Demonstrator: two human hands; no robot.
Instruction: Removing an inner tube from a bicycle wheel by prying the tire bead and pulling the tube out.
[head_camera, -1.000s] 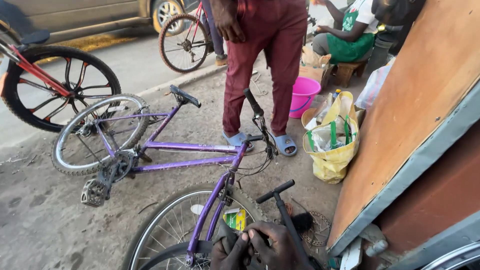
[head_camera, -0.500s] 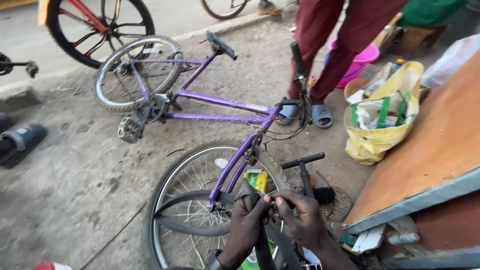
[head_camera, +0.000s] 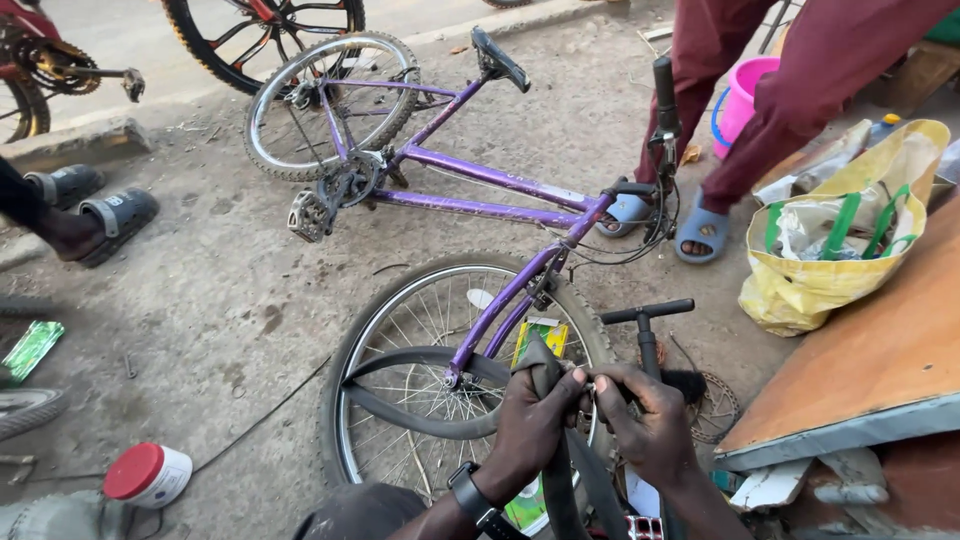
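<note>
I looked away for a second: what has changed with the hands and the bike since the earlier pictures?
The view dropped and swung left, so a red-lidded jar and sandalled feet came into sight. Both hands, left hand and right hand, rose into fuller view, still pinching the black inner tube. The purple bike, hand pump and yellow bag stayed put.

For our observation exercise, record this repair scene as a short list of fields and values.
Setting: dirt ground beside a road
Left hand: grips black inner tube
Right hand: pinches the same tube
Bicycle: purple, lying on its side
Pump: black, upright beside front wheel
Nearby: yellow bag, red-lidded jar, a standing person
</note>
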